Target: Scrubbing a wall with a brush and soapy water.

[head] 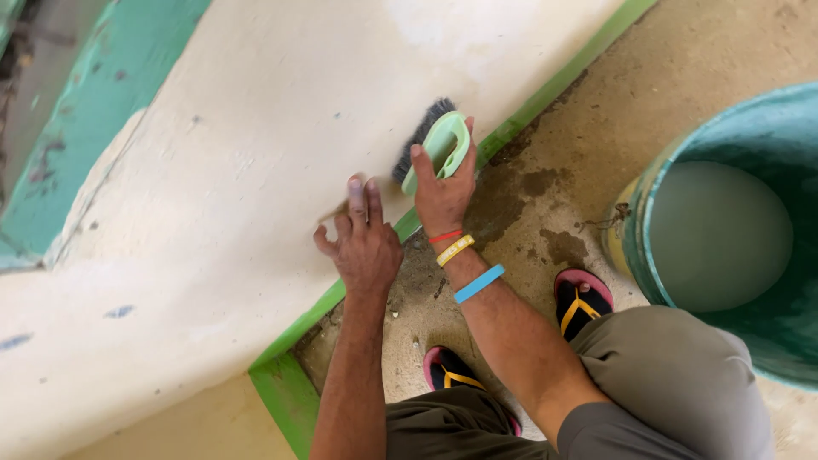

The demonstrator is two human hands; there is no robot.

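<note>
**Brush held against a pale wall above a green band**

Head view: the right hand (443, 198) is closed around the light green handle of a scrubbing brush (434, 145), thumb on one side and fingers wrapped over the far edge. The brush's dark bristles press on the cream wall (256, 170), just above the green band (528, 106) that runs along the wall's foot. Three wristbands, red, yellow and blue, sit on the right wrist.

The left hand (365, 243) lies just left of the brush, fingers loosely spread and flat against the wall, holding nothing; its fingertips touch a small brownish smear.

Below the band, the concrete floor (545, 187) shows dark wet patches near the brush. A large teal bucket (673, 170) with pale liquid inside stands to the right of the brush, well apart from it. Two sandalled feet with yellow straps stand on the floor under the forearms.
</note>
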